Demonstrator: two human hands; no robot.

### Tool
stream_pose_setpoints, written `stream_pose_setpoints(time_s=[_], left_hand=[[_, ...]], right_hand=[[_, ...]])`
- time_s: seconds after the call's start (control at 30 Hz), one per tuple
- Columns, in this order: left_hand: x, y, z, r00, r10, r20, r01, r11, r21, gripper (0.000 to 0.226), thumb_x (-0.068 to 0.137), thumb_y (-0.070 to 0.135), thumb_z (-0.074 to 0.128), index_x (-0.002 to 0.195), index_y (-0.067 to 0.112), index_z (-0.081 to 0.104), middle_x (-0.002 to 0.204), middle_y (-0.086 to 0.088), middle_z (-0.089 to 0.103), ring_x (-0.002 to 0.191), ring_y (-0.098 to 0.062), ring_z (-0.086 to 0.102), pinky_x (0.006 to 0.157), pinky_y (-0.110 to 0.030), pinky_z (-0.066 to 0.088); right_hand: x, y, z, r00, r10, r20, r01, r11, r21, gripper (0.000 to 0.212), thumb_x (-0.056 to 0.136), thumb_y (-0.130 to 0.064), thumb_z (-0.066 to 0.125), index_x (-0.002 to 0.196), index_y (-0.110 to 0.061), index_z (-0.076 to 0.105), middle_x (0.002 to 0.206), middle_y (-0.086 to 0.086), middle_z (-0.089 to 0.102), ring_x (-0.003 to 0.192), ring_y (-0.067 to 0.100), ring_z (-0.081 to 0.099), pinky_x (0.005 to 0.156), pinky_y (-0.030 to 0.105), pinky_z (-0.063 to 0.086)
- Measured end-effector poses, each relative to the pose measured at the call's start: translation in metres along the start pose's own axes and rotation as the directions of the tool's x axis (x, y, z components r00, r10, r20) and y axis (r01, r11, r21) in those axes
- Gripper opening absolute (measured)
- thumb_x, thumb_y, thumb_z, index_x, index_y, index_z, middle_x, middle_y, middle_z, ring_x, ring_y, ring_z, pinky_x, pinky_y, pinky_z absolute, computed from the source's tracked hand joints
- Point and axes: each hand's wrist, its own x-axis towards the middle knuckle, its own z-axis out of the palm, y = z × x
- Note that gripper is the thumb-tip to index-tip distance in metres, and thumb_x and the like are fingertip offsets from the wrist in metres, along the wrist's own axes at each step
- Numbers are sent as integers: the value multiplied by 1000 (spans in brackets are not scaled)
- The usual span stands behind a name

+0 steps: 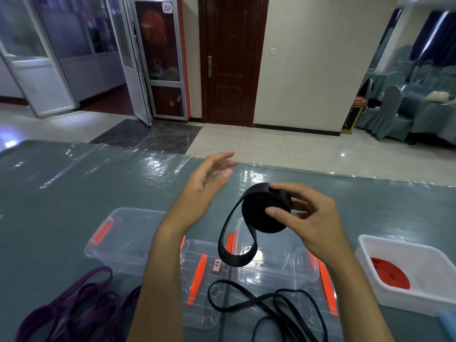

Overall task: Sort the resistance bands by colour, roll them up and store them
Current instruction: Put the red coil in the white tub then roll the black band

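My right hand (303, 218) grips a mostly rolled black resistance band (259, 213) above the table, thumb pressed on the roll's face; its loose end hangs down in a loop. Just left of the roll, my left hand (204, 188) is raised with straight fingers and touches nothing. A thin black band (269, 302) lies loose near the table's front. Purple bands (74, 302) are heaped at the front left. A rolled red band (389, 272) sits in a white bin (370, 245) at the right.
Two clear plastic boxes (116, 243) (278, 267) with orange latches stand on the plastic-covered grey-green table (74, 183). A clear lid (199, 275) with an orange latch lies between them. Beyond the table is tiled floor, a brown door and covered chairs.
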Motion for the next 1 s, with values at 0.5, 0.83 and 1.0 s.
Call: stream_pose_setpoints(time_s=[0.5, 0.83, 1.0], left_hand=[[-5, 15, 19, 989, 133, 66, -131, 991, -29, 15, 87, 32, 83, 101, 32, 79, 108, -1, 79, 109, -26, 74, 95, -40, 62], [-3, 11, 19, 986, 81, 144, -61, 989, -138, 31, 84, 30, 88, 114, 27, 80, 114, -2, 76, 116, -25, 72, 94, -32, 61], [-4, 8, 18, 981, 38, 190, -11, 990, -141, 44, 89, 14, 84, 130, 26, 75, 119, -2, 76, 119, -23, 71, 101, -30, 57]], right_hand=[[2, -6, 2, 1000, 11, 20, -12, 998, 62, 44, 79, -32, 91, 117, -41, 72, 117, -11, 77, 113, 12, 73, 83, 18, 58], [3, -10, -3, 998, 49, -51, -34, 965, 260, 43, 73, -26, 92, 113, -33, 79, 113, -1, 80, 108, 19, 77, 89, 25, 61], [3, -6, 4, 984, 106, -140, -56, 945, 322, 37, 72, -28, 92, 106, -30, 79, 110, 4, 81, 103, 25, 79, 84, 30, 63]])
